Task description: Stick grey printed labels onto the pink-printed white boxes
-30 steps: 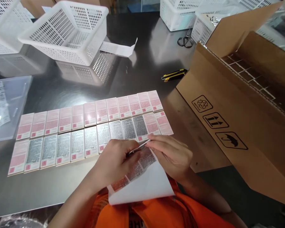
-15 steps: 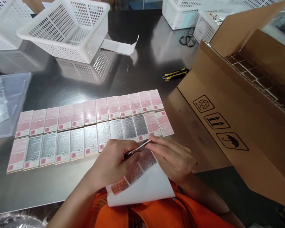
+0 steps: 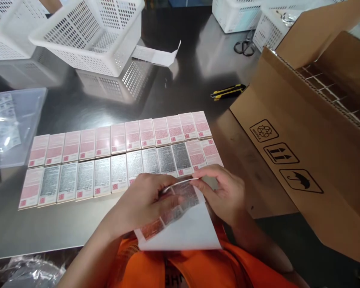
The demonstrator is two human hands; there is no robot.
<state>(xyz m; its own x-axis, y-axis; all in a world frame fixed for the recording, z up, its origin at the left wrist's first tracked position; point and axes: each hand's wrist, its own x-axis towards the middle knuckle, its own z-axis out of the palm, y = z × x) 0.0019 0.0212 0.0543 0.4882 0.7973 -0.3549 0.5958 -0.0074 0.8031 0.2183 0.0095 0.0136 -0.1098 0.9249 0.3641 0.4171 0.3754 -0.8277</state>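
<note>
Close to my body, my left hand (image 3: 145, 202) grips a sheet of clear printed stickers on white backing paper (image 3: 183, 230), its thumb lying across the printed face. My right hand (image 3: 225, 196) pinches the sheet's upper edge between thumb and forefinger. The sheet bends along that edge. Just beyond my hands, two rows of small pink and white boxes (image 3: 102, 144) lie side by side on the metal table. Several boxes in the nearer row carry a dark printed sticker (image 3: 84, 176); those at that row's ends show plain pink.
An open cardboard carton (image 3: 288, 132) with dividers stands at the right. Beyond the boxes lie a yellow-black utility knife (image 3: 228, 92), scissors (image 3: 245, 48) and a paper strip (image 3: 156, 56). White baskets (image 3: 108, 60) line the back; a clear plastic bag (image 3: 27, 120) lies left.
My right hand has shifted from flatter, extended fingers to a raised, curled pinch at the sheet's edge. The sheet's upper edge now bows more. The view has shifted slightly.
</note>
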